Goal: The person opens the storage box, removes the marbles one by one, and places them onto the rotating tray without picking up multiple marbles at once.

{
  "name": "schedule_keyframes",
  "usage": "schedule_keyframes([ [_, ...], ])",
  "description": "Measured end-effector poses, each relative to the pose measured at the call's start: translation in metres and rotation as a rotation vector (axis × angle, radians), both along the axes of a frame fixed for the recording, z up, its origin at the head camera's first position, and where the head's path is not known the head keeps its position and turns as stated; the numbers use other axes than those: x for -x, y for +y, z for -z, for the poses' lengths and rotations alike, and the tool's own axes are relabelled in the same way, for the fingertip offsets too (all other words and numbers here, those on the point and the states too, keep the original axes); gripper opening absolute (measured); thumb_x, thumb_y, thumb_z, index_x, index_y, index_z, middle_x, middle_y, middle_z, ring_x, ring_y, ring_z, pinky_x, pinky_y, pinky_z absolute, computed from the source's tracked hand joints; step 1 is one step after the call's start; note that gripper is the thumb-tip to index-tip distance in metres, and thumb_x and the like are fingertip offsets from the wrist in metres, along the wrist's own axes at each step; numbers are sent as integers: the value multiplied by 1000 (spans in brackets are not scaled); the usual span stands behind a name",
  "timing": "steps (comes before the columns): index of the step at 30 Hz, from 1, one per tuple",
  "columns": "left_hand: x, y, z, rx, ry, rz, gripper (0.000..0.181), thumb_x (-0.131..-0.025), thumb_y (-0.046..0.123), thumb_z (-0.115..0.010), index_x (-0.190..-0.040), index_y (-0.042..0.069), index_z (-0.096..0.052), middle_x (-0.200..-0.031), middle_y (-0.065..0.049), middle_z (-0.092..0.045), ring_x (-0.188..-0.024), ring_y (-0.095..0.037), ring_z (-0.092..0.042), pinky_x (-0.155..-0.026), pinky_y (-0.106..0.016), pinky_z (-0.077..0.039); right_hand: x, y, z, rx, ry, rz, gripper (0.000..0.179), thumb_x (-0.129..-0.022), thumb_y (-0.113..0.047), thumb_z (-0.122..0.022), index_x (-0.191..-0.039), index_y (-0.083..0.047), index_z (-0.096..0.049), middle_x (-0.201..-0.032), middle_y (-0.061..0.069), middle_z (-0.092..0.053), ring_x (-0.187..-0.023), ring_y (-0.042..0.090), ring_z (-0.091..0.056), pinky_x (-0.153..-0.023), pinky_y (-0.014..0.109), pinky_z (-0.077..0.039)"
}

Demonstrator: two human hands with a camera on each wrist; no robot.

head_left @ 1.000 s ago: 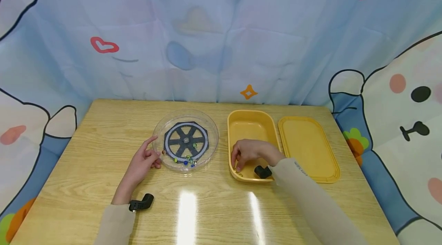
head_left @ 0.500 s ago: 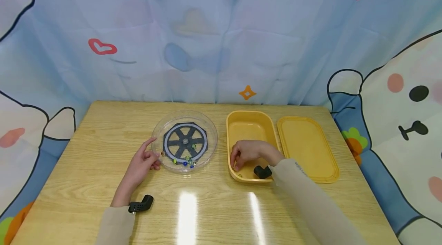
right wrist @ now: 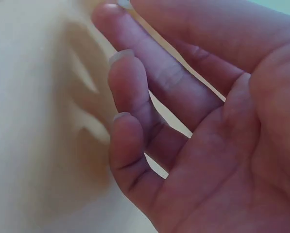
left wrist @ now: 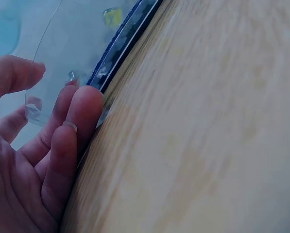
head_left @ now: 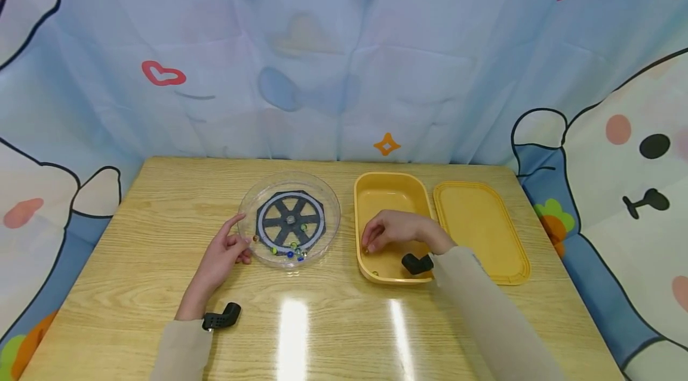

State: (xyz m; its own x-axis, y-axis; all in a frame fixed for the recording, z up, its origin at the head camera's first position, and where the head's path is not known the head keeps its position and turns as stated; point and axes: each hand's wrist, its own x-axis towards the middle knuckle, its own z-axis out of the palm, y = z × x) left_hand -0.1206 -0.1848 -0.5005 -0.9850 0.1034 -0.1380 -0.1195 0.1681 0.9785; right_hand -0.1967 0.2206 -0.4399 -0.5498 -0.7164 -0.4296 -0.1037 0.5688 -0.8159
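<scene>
In the head view my left hand (head_left: 220, 255) touches the near left side of a round clear plastic dish (head_left: 332, 237). One finger reaches along its rim, and the other fingers bend loosely beside the wall. Inside the dish lie a dark six-spoked wheel shape (head_left: 291, 220) and several glass marbles (head_left: 290, 254). My right hand (head_left: 395, 230) is inside a yellow plastic tub (head_left: 395, 184), where thumb and index finger pinch a small yellowish marble (head_left: 367, 251). Another marble (head_left: 375, 273) lies in the tub's near left corner. The right wrist view shows the other fingers (right wrist: 127, 85) loosely bent.
A flat yellow lid (head_left: 484, 229) lies to the right of the tub. Everything stands on a wood-grain table (head_left: 344, 333). A blue printed curtain (head_left: 322, 100) hangs behind the table's far edge.
My right hand has moved slightly up and right inside the tub, with a marble at its fingertips. The other marble stays in the corner. My left hand keeps its place at the dish.
</scene>
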Motion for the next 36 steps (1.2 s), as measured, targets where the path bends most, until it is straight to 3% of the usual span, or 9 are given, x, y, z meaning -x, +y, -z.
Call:
schedule_keyframes([
  [15,-1,0,3,19,30,-6,57,-101,8,-56,-154,14,-34,-81,-14,-63,-69,-20,-65,-65,-29,-56,-5,14,-11,87,69,92,12,-90,-7,-72,-102,-4,-73,-99,9,-72,-87,25,-65,-78,32,-53],
  [26,0,0,2,26,40,3,57,-101,9,-55,-154,17,-34,-82,-15,-64,-70,-22,-65,-65,-30,-56,-11,12,-25,164,124,140,19,-93,-10,-70,-110,0,-71,-106,21,-69,-91,31,-61,-77,34,-52],
  [34,-2,0,-1,18,44,12,58,-102,8,-55,-155,14,-32,-83,-15,-64,-70,-22,-65,-65,-30,-55,-17,1,-32,170,266,152,18,-93,-15,-72,-108,-4,-73,-98,8,-70,-87,25,-59,-73,31,-51],
  [36,-3,1,-7,10,34,16,58,-102,6,-54,-155,10,-31,-83,-17,-64,-71,-23,-65,-66,-31,-56,-18,-4,-32,176,292,168,15,-92,-15,-73,-105,-7,-74,-96,4,-69,-85,25,-59,-72,31,-50],
])
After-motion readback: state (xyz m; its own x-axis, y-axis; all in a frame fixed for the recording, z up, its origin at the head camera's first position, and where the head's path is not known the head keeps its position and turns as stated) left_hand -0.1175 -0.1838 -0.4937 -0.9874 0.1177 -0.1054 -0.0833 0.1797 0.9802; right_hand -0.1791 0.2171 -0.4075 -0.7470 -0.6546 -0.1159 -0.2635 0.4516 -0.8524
